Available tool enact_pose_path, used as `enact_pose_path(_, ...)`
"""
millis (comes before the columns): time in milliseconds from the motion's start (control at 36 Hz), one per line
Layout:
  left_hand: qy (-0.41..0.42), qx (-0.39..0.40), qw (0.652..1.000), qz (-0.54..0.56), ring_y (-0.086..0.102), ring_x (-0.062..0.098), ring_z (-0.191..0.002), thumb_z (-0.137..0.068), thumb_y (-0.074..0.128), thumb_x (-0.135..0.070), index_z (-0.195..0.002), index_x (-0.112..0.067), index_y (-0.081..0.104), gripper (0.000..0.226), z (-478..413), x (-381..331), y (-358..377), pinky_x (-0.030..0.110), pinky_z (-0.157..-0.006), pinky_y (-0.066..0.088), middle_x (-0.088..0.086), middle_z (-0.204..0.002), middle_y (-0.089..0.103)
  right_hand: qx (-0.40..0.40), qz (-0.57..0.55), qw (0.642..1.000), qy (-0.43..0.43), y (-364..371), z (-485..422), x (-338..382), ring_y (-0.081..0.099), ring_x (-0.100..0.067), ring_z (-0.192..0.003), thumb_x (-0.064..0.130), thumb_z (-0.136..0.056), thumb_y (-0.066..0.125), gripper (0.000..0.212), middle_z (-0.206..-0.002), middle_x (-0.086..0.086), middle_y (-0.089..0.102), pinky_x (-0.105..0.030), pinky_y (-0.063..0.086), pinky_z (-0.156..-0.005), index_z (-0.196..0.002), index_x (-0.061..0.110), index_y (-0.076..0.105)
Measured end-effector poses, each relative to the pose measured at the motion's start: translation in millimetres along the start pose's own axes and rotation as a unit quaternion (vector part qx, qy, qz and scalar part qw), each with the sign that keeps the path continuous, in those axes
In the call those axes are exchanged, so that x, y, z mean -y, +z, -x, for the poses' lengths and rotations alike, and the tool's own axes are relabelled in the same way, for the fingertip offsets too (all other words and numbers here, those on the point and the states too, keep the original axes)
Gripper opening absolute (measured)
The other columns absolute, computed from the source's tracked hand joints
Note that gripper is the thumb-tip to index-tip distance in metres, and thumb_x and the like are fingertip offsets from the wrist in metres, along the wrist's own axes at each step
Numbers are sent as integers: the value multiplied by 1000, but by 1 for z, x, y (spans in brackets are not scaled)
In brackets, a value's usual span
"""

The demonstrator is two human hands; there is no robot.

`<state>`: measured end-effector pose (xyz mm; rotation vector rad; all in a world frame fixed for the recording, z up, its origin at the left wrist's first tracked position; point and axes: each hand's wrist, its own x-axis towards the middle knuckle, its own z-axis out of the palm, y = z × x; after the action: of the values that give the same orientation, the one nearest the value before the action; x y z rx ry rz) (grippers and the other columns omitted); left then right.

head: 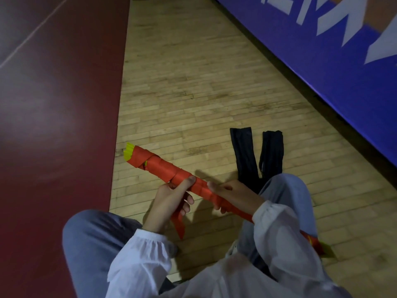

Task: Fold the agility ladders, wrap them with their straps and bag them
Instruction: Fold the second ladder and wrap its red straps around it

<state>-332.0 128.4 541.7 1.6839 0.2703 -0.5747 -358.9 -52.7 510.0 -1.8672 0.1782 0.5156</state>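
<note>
Head view: the person is sitting on the wooden floor point(193, 82) with knees up, holding the ladder bundle point(199, 189) just above the boards. The bundle is running diagonally. The yellow rungs point(129, 152) are sticking out of its far end, near the floor's left edge where the maroon strip point(53, 125) is starting. The near end is passing under the right sleeve point(277, 229).

The red strap point(154, 162) is winding round nearly the whole length.

The left hand point(171, 198) is holding at mid-bundle, index finger lying straight along the wrap. Its other fingers are curling round the loose strap tail point(179, 224), which is hanging down.

The right hand point(234, 196) is clamping round the bundle just beside the left, thumb on top and fingers curled underneath.

Two black bags point(245, 155) are lying flat side by side on the boards beyond the right knee point(285, 190), towards the blue banner point(322, 61) along the floor's right edge.
</note>
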Motion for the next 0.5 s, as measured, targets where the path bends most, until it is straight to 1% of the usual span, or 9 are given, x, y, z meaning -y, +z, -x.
enact_pose_path(56, -12, 19, 1000, 10, 51, 15, -37, -89, 63, -35, -92, -1, 60, 34, 0, -1, -2, 21, -38, 42, 9, -56, 61, -8, -3, 1000, -7, 1, 1, -1, 63, -17, -64, 69, -75, 45, 64, -71, -6, 69, -28, 52, -72, -76, 10, 69)
enact_pose_path(83, -20, 29, 999, 11, 52, 16, -37, -89, 62, -37, -97, -1, 60, 37, 0, -1, -3, 21, -38, 43, 10, -58, 62, -11, -5, 1000, -10, 2, 1, -1, 63, -16, -63, 70, -75, 46, 63, -71, -6, 69, -28, 52, -72, -75, 11, 68)
enact_pose_path(139, -36, 43, 998, -2, 54, 16, -39, -88, 61, -44, -102, 0, 59, 46, 1, 0, -5, 21, -38, 44, 10, -59, 63, -25, -9, 999, -17, 3, 1, -1, 62, -13, -62, 68, -75, 47, 67, -73, -9, 69, -23, 51, -67, -81, 6, 70)
enact_pose_path(194, -48, 47, 998, -20, 55, 16, -38, -87, 60, -49, -103, 3, 60, 54, 1, 1, -5, 21, -39, 45, 10, -59, 64, -49, -10, 998, -23, 3, 1, 0, 61, -12, -61, 66, -74, 49, 72, -74, -11, 68, -19, 49, -64, -87, -1, 70)
enact_pose_path(278, -47, 44, 997, -43, 54, 15, -38, -86, 60, -49, -103, 3, 61, 55, 1, 4, -4, 20, -38, 43, 8, -59, 64, -89, -8, 996, -29, 2, 0, 1, 61, -14, -62, 71, -68, 49, 77, -72, -11, 68, -29, 49, -70, -87, 0, 71)
enact_pose_path(361, -30, 36, 998, -53, 51, 12, -38, -87, 61, -47, -101, 2, 64, 51, 1, 5, -2, 20, -38, 41, 6, -58, 65, -122, 16, 992, -20, 2, -2, -3, 67, -19, -69, 87, -63, 51, 81, -73, -6, 72, -37, 53, -77, -83, 11, 72)
enact_pose_path(417, -27, 31, 998, -41, 50, 12, -37, -88, 62, -44, -100, 2, 64, 48, 0, 3, -1, 21, -37, 38, 6, -58, 64, -139, 29, 990, -16, 5, -2, -6, 69, -18, -73, 90, -58, 49, 80, -74, -2, 72, -41, 55, -79, -83, 18, 71)
enact_pose_path(444, -26, 30, 999, -35, 49, 11, -37, -89, 61, -43, -100, 3, 64, 47, 0, 1, 0, 21, -37, 38, 7, -59, 64, -146, 33, 989, -13, 6, -2, -7, 68, -17, -73, 88, -60, 50, 76, -74, 0, 71, -39, 57, -76, -88, 20, 71)
enact_pose_path(500, -21, 30, 999, -28, 48, 11, -36, -90, 61, -41, -100, 6, 64, 48, 0, -2, 2, 21, -36, 36, 9, -60, 63, -156, 45, 987, -8, 11, -2, -7, 66, -11, -73, 76, -73, 57, 63, -77, 4, 69, -27, 53, -63, -106, 24, 68)
